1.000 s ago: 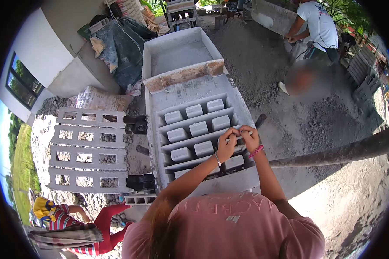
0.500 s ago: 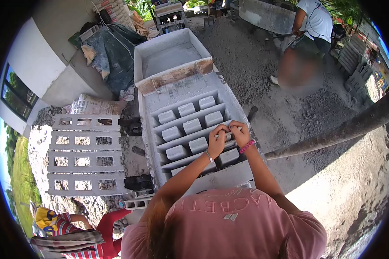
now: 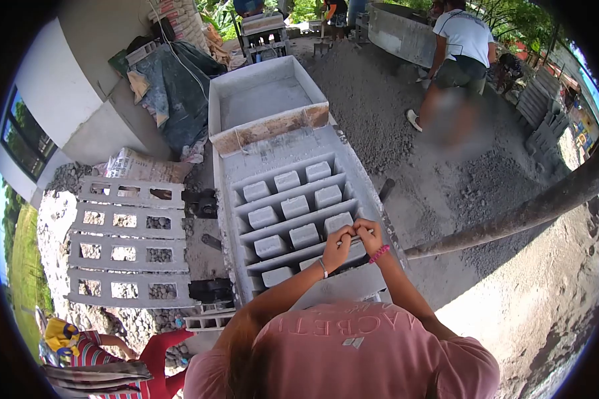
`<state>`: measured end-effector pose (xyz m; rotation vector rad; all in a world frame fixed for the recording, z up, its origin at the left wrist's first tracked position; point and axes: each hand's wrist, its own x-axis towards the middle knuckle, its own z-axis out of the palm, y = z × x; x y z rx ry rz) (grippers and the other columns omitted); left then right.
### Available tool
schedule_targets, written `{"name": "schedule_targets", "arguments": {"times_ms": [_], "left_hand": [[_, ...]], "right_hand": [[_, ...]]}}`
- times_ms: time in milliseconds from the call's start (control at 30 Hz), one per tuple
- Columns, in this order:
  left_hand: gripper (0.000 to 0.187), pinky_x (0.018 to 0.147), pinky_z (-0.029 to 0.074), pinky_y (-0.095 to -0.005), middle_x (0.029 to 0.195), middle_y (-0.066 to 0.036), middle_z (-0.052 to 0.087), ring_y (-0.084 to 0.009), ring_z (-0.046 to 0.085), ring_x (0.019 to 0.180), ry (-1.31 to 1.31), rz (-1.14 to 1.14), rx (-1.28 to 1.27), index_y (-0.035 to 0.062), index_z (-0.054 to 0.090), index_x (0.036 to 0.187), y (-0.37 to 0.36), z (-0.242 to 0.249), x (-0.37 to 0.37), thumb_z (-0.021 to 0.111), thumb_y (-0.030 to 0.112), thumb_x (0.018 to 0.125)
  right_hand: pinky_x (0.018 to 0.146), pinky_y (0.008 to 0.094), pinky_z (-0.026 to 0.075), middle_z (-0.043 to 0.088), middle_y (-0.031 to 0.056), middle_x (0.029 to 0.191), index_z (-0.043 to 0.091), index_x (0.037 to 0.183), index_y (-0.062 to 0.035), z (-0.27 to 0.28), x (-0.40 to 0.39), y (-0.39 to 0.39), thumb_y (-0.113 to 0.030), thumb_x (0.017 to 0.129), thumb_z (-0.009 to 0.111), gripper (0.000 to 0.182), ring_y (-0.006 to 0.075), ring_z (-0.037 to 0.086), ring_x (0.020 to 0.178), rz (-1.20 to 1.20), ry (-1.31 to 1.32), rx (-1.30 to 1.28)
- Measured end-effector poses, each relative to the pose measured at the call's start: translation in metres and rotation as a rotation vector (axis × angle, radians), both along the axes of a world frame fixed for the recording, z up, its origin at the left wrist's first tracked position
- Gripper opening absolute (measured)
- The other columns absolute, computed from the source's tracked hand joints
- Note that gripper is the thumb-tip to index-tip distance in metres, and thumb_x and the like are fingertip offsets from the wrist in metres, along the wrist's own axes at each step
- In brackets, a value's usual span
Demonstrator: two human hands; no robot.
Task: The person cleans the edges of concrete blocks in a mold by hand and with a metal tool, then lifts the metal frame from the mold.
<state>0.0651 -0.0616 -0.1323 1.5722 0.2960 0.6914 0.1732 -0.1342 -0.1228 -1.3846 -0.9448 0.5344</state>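
A grey metal block mould [image 3: 253, 167] with rows of raised rectangular cores lies in front of me. My left hand [image 3: 338, 246] is closed at the front right of the mould, over a row of cores. Close beside it, almost touching, my right hand [image 3: 368, 237] is closed too, with a pink band at the wrist. Both sets of fingers are curled down around something thin that I cannot make out. A core [image 3: 339, 223] stands just behind my hands. Behind the cores sits a shallow rectangular metal tray [image 3: 223, 143].
Several hollow blocks [image 3: 130, 256] lie at the left. A long pipe [image 3: 499, 223] slants in from the right. A person in a white shirt [image 3: 464, 36] bends by a gravel heap [image 3: 366, 100]. Another person in red [image 3: 154, 359] is at the lower left.
Both hands have moved slightly down, toward my body, and the core behind them now shows. The person in the white shirt has shifted left.
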Motion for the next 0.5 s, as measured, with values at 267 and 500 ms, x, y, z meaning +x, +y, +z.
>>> {"name": "schedule_targets", "arguments": {"times_ms": [267,500], "left_hand": [[0.018,0.041,0.024,-0.0196,0.052,0.003,0.037,-0.0016,0.031,0.046,-0.113,0.047,-0.068,0.0009,0.048,0.071,0.022,0.006,0.023,0.032,0.003,0.079],[0.016,0.041,0.026,-0.0210,0.051,0.000,0.037,-0.0023,0.032,0.047,-0.057,-0.002,-0.046,0.0006,0.048,0.072,0.015,0.112,0.002,0.034,0.002,0.079]], "right_hand": [[0.055,0.0234,0.035,0.048,0.0013,0.059,0.050,0.063,0.0023,0.003,0.008,0.028,-0.005,0.067,0.044,0.011,0.0091,0.044,0.060,-0.130,0.156,0.027],[0.053,0.0215,0.034,0.048,-0.0006,0.062,0.050,0.066,0.0019,0.108,-0.004,0.012,-0.006,0.071,0.043,0.012,0.0058,0.041,0.058,0.015,0.183,-0.024]]}}
